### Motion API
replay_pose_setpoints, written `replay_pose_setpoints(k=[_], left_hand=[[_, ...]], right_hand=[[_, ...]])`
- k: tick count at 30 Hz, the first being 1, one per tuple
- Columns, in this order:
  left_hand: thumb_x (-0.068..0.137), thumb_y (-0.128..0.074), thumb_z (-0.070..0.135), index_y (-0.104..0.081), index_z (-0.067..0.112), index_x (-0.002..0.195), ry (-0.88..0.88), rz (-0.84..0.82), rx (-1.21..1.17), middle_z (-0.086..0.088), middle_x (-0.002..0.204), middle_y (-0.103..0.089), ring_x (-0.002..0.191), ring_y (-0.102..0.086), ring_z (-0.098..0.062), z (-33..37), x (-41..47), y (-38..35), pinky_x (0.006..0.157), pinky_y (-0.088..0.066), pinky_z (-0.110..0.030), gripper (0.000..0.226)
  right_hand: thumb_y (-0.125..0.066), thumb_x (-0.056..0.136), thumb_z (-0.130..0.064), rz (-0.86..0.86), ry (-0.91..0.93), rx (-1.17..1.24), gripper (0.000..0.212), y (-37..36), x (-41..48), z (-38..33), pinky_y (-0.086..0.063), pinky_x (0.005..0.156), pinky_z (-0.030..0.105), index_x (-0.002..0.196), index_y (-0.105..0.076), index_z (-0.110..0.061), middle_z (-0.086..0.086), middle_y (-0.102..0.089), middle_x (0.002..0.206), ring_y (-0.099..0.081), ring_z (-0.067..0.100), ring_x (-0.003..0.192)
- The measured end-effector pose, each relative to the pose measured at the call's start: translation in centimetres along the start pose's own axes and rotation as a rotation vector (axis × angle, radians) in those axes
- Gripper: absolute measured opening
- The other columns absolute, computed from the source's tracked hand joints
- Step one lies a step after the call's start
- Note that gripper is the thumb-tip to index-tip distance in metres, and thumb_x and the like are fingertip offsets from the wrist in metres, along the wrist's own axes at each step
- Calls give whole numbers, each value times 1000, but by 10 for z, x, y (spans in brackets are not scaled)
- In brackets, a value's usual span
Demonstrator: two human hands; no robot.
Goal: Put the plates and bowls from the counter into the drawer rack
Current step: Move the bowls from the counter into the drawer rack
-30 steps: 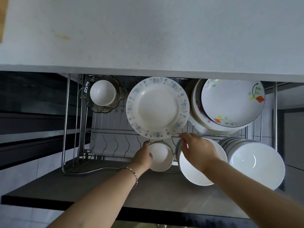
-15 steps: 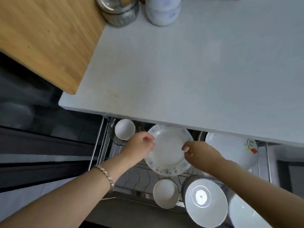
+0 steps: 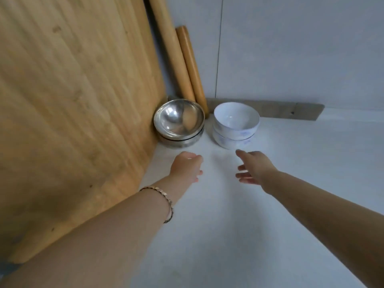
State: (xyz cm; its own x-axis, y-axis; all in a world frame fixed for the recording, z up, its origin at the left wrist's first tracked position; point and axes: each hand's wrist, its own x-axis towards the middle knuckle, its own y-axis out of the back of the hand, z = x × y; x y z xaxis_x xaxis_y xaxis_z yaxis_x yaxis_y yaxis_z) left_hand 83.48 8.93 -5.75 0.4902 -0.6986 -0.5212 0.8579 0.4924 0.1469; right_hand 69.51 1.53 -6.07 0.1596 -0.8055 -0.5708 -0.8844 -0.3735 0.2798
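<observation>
Looking down over a white bench (image 3: 228, 235) and reaching forward with both arms toward its back corner. Stretching the left hand (image 3: 187, 166) out with nothing in it, fingers loosely curled under, just short of the steel bowls (image 3: 178, 121), which are nesting two deep and pressing close against a big wooden board (image 3: 72, 111) leaning at the left. Spreading the right hand (image 3: 256, 167) wide, likewise holding nothing, fingertips near but not touching the white bowls (image 3: 235, 125), a stack of two with faint blue marks, sitting just beside the steel ones. Probably aiming one hand at each stack, or both at the white pair, so as to be lifting nested bowls together and not singly; not possible to tell which. Wearing a thin bracelet (image 3: 164, 201) on the left wrist. Behind the steel bowls, two rolling pins (image 3: 182, 65) leaning upright against the wall (image 3: 291, 48), likely parked there out of the way. No rack showing in this view, so judging both stacks as waiting on the bench, not yet carried over. Likely needing a firm grip on the smooth rims to stop a stack sliding.
</observation>
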Motion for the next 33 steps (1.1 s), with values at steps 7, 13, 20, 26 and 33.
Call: replay_pose_setpoints(k=[7, 13, 20, 26, 33], left_hand=[[88, -57, 44, -40, 25, 129, 7, -237, -138, 6, 113, -39, 111, -55, -28, 33, 72, -40, 90, -52, -40, 48], [81, -61, 51, -39, 26, 116, 52, -319, -175, -1, 128, -48, 112, -59, -34, 41, 97, -60, 83, -54, -42, 48], [85, -52, 31, -43, 19, 119, 182, -441, -107, -11, 126, -48, 95, -62, -40, 5, 61, -41, 85, -50, -47, 38], [56, -52, 21, -46, 31, 97, 131, -431, -102, -2, 99, -50, 75, -63, -35, -42, -49, -28, 74, -57, -41, 43], [54, -44, 10, -38, 31, 122, 159, -317, -184, -8, 115, -51, 78, -64, -42, -106, -188, -7, 66, -61, -39, 71]], right_hand=[[-54, 88, -33, 140, -70, 476, 45, -4, 91, -39, -52, 65, 41, 128, -41, -15, 13, -42, 136, -49, 36, 121], [-43, 87, -9, 149, 40, 544, 29, -6, 95, -18, -53, 49, 37, 116, -46, -14, 14, -49, 124, -61, 34, 91], [-40, 85, 1, 94, 91, 460, 35, 18, 29, 35, -61, 60, 37, 113, -56, -12, 11, -54, 105, -58, 21, 70], [-44, 85, 0, -19, 12, 299, 45, 45, -68, 84, -59, 74, 41, 127, -53, -15, 10, -60, 99, -63, 26, 65], [-49, 85, -3, -204, 19, 50, 50, 68, -193, 128, -57, 77, 36, 129, -40, -25, 7, -63, 85, -62, 25, 71]])
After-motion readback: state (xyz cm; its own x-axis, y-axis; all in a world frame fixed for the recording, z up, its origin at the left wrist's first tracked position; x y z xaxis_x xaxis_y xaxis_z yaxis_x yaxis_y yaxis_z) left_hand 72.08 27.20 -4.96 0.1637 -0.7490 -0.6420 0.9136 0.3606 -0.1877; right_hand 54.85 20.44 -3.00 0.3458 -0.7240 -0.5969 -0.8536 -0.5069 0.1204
